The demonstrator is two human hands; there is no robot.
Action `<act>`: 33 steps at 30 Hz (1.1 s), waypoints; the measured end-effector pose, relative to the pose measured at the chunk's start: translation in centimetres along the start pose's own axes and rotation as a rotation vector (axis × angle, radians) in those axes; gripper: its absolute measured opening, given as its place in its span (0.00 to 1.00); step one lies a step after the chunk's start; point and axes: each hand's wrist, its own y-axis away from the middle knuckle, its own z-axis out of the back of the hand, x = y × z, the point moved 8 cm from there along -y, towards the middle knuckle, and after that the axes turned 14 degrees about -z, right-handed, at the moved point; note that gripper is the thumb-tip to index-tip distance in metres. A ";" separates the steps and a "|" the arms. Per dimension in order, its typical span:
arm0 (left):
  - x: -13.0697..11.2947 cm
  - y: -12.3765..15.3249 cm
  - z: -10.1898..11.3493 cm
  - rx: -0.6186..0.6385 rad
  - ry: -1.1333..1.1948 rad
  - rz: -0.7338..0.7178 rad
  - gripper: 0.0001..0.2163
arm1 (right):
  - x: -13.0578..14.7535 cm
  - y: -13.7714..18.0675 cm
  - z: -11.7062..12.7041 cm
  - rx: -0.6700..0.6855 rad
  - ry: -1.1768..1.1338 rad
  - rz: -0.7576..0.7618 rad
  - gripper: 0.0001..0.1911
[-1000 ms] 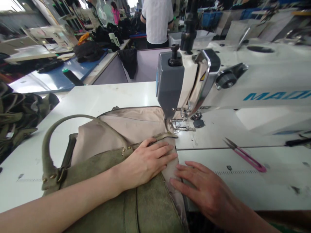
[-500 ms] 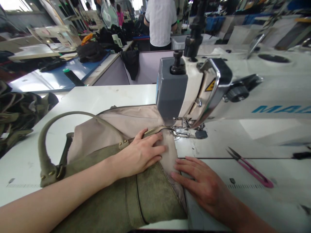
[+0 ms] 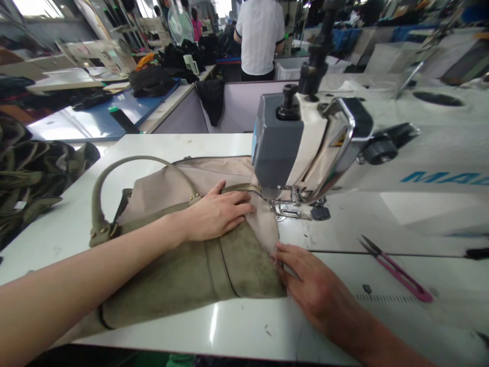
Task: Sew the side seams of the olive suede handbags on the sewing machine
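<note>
An olive-green handbag (image 3: 191, 260) with a beige lining (image 3: 156, 188) and an arched handle (image 3: 98, 196) lies on the sewing table. Its zipper (image 3: 240, 187) runs toward the presser foot (image 3: 292, 196) of a sewing machine (image 3: 280, 142), and the lining's right edge lies beside the metal guide (image 3: 290, 210). My left hand (image 3: 216, 211) rests flat on the bag and lining below the zipper, fingers spread. My right hand (image 3: 311, 278) touches the lining's right edge with its fingertips, fingers stretched out; their undersides are hidden.
Pink-handled thread snips (image 3: 399, 272) lie right of my right hand. Camouflage-patterned pieces (image 3: 34, 173) are piled at the left. Beyond the table stand a purple partition (image 3: 239, 107), a blue-topped bench (image 3: 99, 117) and a person in a white shirt (image 3: 260, 38).
The bag has slid away from me, baring the table's front edge. My left hand has moved forward with it. My right hand stays near the lining's edge. The view has shifted slightly.
</note>
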 end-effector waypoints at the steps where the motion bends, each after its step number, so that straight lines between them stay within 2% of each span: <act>1: 0.2 -0.1 0.0 0.005 -0.014 -0.035 0.15 | 0.0 -0.2 -0.1 -0.002 0.001 0.007 0.14; 11: 3.5 -1.6 0.0 0.004 -0.116 -0.040 0.16 | -0.6 -2.2 -0.2 -0.023 0.051 0.083 0.15; 19: 6.0 -2.2 0.3 -0.064 -0.151 0.018 0.15 | -2.5 -2.9 -0.9 -0.020 -0.065 -0.080 0.17; 24: 7.3 -2.6 0.2 -0.099 -0.175 0.082 0.14 | -3.1 -3.0 -0.7 -0.033 -0.034 -0.167 0.18; 33: 7.0 -1.9 -0.2 -0.225 -0.151 0.066 0.16 | -3.7 -3.0 -0.4 -0.057 -0.098 -0.211 0.19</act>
